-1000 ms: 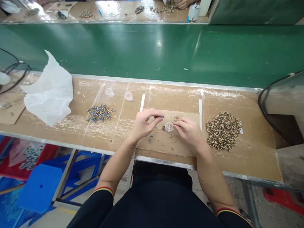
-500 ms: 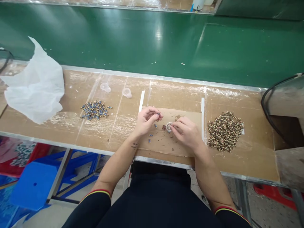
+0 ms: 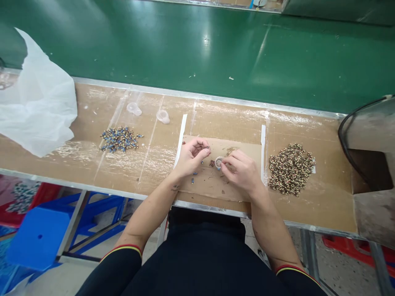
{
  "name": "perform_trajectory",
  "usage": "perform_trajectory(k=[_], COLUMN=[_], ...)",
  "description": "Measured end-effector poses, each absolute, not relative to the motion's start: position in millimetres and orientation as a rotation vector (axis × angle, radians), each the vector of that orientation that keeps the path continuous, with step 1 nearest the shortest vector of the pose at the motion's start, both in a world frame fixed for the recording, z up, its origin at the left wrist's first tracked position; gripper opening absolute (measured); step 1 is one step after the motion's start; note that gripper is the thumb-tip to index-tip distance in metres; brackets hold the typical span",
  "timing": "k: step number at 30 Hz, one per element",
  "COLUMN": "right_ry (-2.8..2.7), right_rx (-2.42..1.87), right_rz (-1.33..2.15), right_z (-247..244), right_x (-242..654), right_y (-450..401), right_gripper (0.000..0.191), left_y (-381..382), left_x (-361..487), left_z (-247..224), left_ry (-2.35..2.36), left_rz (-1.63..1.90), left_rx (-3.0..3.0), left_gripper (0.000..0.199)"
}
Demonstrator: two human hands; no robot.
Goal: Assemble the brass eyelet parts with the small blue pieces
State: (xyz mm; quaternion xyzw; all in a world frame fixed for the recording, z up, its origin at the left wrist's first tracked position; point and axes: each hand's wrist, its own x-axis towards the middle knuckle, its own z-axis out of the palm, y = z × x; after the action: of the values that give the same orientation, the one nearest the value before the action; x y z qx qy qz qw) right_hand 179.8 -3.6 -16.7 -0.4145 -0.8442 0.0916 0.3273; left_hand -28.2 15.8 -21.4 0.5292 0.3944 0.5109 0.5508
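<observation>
My left hand [image 3: 194, 156] is above the cardboard sheet [image 3: 212, 193], thumb and fingertips pinched on a tiny thing I cannot make out. To its right, my right hand [image 3: 240, 168] has its fingertips closed at a small round whitish cup [image 3: 219, 162]; what they pinch there is hidden. A few reddish small pieces [image 3: 212, 163] lie just left of the cup. Several small blue parts [image 3: 193, 180] rest on the cardboard below my left hand.
A pile of small brass-coloured parts [image 3: 291, 169] lies at the right, a smaller pile of blue-and-brass parts [image 3: 119, 139] at the left. Two clear plastic cups [image 3: 163, 116] sit behind it. White sheeting [image 3: 46, 98] covers the far left. A green belt [image 3: 173, 49] runs behind the table.
The camera view has shifted slightly, so most things sit a little further left and higher. Both hands keep nearly the same pose over the cardboard.
</observation>
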Motion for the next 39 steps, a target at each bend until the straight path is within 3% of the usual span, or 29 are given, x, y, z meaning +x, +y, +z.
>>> perform_trajectory(k=[9, 18, 39], right_ry=[-2.142, -1.572, -1.731], right_rx=[-1.021, -0.961, -0.932], right_rz=[0.215, 0.206, 0.086], right_z=[-12, 0, 3], right_x=[179, 187, 178], right_y=[-3, -12, -12], right_gripper=[0.017, 0.012, 0.014], left_y=[10, 4, 2], left_x=[-27, -20, -15], left_z=[-19, -15, -10], left_ry=[0.947, 0.965, 0.956], left_rz=[1.122, 1.085, 1.026], left_rx=[1.429, 1.655, 1.705], left_gripper=[0.015, 0.009, 0.013])
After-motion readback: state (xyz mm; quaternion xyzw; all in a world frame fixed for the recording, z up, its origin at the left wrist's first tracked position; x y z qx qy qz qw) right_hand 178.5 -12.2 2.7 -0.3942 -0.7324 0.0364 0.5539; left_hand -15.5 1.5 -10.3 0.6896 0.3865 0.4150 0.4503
